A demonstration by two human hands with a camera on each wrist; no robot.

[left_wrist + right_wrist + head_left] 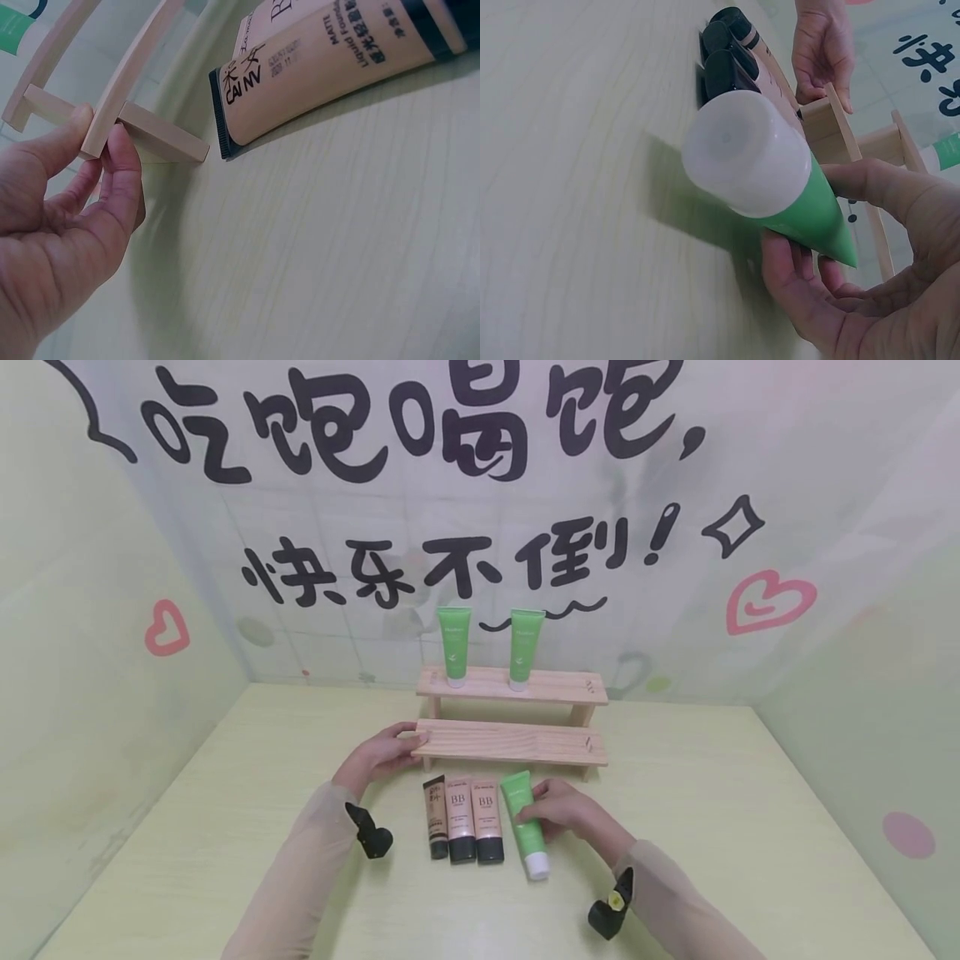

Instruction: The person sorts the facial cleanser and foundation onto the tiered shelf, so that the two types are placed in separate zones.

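Observation:
My left hand pinches the left end of the lower step of a two-step wooden display rack; in the left wrist view the thumb lies on top of the board and fingers are curled beneath it. My right hand grips a green squeeze tube with a white cap, thumb on one side and fingers on the other. Left of that tube, two pink BB cream tubes and a tan liquid foundation tube lie side by side, black caps toward me.
On the rack's upper step stand two more green tubes, caps down. The pale wood-grain table is enclosed by printed walls at the back and both sides. A black wrist camera strap sits on each sleeve.

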